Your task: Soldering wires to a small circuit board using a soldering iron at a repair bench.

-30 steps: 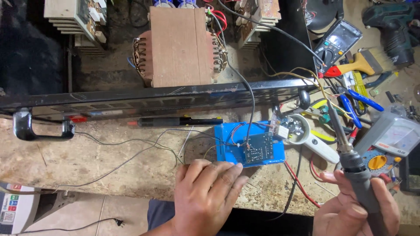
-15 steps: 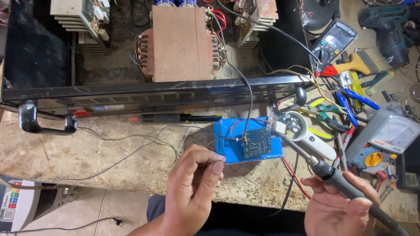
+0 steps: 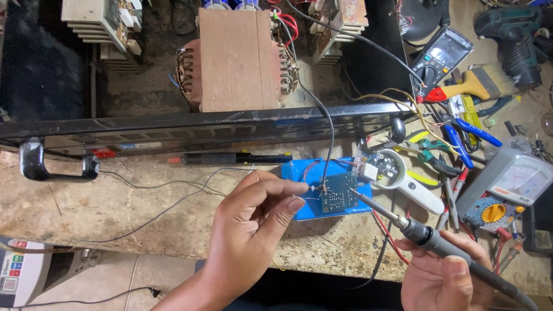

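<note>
At the frame's centre, the left hand (image 3: pixel 250 224) pinches a thin wire (image 3: pixel 310 188) between thumb and forefinger over the small circuit board (image 3: pixel 337 194) on its blue base (image 3: pixel 302 210). At lower right, the right hand (image 3: pixel 443 279) grips a soldering iron (image 3: pixel 426 236), tip touching the board.

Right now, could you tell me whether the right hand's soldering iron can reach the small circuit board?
Probably yes: the right hand angles the soldering iron so its tip sits at the circuit board edge, nothing between.

A single head-worn camera looks steeply down from close above the worktop (image 3: pixel 115 213). It faces forward past the hands, over the worktop's near edge.
</note>
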